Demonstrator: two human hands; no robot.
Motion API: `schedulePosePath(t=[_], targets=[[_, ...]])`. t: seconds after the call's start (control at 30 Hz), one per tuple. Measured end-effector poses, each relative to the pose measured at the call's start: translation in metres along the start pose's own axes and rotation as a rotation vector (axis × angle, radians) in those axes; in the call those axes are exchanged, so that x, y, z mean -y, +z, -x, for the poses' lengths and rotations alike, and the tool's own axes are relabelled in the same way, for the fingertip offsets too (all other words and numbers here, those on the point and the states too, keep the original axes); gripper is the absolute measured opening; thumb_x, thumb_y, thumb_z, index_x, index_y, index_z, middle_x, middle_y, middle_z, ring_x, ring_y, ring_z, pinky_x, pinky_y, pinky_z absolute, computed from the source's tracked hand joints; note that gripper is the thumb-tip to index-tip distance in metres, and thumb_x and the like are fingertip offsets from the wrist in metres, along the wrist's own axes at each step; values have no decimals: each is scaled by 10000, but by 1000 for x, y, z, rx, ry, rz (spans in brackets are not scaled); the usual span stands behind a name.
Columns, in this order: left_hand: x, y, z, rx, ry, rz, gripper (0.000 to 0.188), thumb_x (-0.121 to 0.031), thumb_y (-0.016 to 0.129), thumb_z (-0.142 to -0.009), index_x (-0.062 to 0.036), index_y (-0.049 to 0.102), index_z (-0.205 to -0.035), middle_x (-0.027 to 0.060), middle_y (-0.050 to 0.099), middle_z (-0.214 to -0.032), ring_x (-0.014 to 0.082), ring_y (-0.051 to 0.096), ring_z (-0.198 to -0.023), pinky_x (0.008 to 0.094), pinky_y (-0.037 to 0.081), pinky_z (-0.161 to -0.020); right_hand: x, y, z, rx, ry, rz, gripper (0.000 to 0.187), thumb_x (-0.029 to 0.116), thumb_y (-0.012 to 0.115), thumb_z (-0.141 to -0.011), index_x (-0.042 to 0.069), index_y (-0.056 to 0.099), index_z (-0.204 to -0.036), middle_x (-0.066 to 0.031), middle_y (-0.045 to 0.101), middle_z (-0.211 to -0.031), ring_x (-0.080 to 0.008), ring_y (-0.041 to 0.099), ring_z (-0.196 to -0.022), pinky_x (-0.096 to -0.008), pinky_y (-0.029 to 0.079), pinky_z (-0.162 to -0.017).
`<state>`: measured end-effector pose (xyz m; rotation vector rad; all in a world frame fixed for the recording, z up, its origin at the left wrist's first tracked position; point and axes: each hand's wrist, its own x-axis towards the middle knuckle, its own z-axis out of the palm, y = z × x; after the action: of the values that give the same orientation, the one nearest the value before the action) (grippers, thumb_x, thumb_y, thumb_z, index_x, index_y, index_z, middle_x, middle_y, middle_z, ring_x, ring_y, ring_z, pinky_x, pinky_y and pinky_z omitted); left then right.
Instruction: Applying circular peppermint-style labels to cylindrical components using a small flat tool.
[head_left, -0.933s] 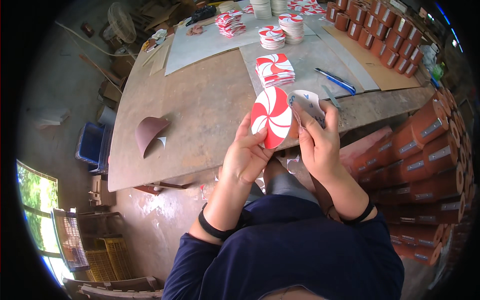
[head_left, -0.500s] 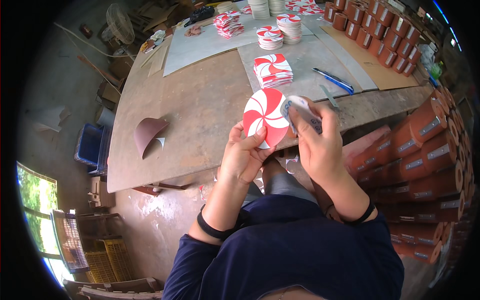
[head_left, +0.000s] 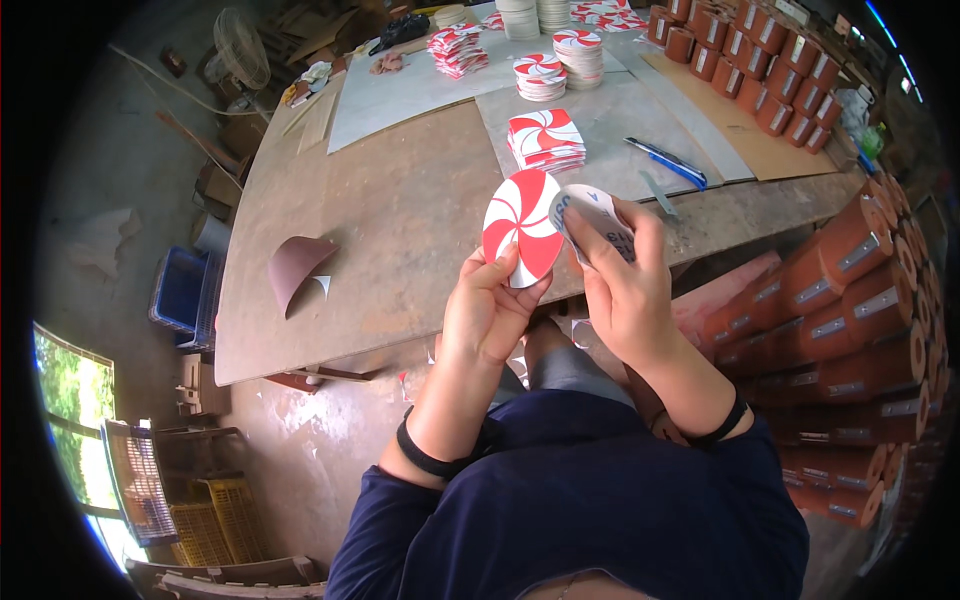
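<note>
Upright before me, a round red-and-white swirl disc is pinched in my left hand, the thumb across its lower face. My right hand grips a bent, pale piece of sandpaper with dark print on its back. That piece meets or overlaps the disc's right edge; whether it presses on the rim I cannot tell. Just beyond the disc lies a stack of square swirl-printed sheets. To its right is a blue utility knife.
A curled brown sheet rests on the wooden table at left. Farther back stand stacks of swirl discs and more printed squares. Brown cylinders are piled at the back right; long brown rolls crowd my right side.
The disc has tilted a little and turned narrower to my view, moving slightly up and left. My right hand has brought the sandpaper slightly left, against or over the disc's edge.
</note>
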<state>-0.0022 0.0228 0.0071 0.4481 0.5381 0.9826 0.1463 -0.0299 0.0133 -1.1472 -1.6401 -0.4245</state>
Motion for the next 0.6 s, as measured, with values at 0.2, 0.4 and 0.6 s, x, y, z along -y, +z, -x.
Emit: schedulePosePath(t=[0.2,0.4,0.6], targets=[[4,5,-1,-19,64,62,194,-59,481,-906,6,480,-1088,153,596,-1080,244,614,-969,380,548,-783,21,7,26,60,67,-33,474,-10,602,-713,102,599,-1173,-142,493,-1008,-291,556,-859,-370,459,-719],[1,-1,-5,46,-44,129,319,-73,472,-903,16,422,-1206,153,544,-1190,256,562,-1073,428,458,-937,24,-1,29,67,71,-54,489,-7,588,-704,98,602,-1181,-166,501,-1018,-309,556,-890,-364,473,-724],[3,13,3,-35,40,95,349,-78,483,-892,21,420,-1221,142,555,-1181,263,550,-1094,435,400,-993,8,8,14,-15,100,-45,501,-24,579,-726,112,580,-1208,-185,471,-1037,-342,545,-909,-386,480,-748]])
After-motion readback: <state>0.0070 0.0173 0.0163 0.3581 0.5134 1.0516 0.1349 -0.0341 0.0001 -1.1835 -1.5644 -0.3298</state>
